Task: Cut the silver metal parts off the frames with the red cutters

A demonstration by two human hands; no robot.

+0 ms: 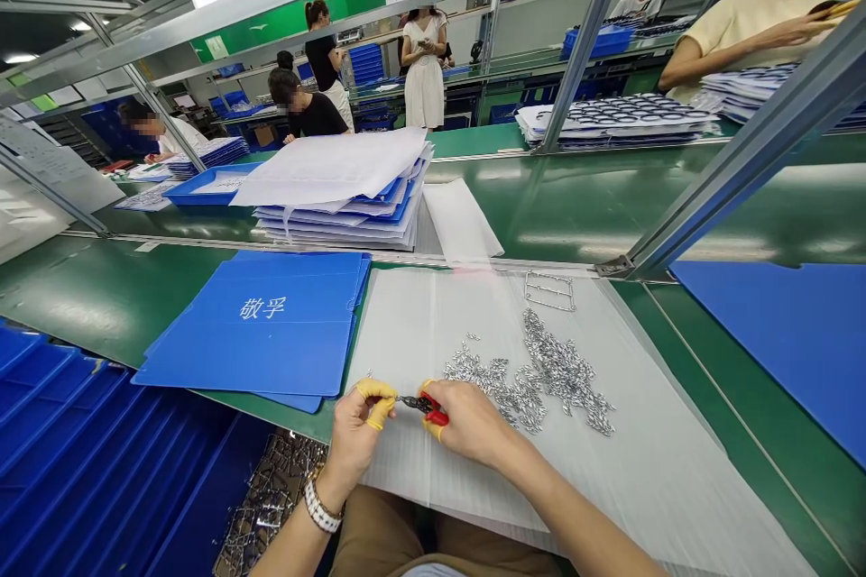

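My right hand is wrapped round red-handled nippers, whose dark jaws point left. Yellow covers sit on some fingertips of both hands. Just left of the jaws, my left hand pinches something too small to make out, right where the nipper tips meet it. Beyond my right hand, a spread pile of small shiny silver parts lies on the white sheet. A thin silver rectangular frame rests near the sheet's far edge.
Blue plastic sheets lie to the left. Behind stands a stack of white and blue sheets. Below on the left are blue trays and a bin of metal frames. A metal post rises at right. Several people are across the bench.
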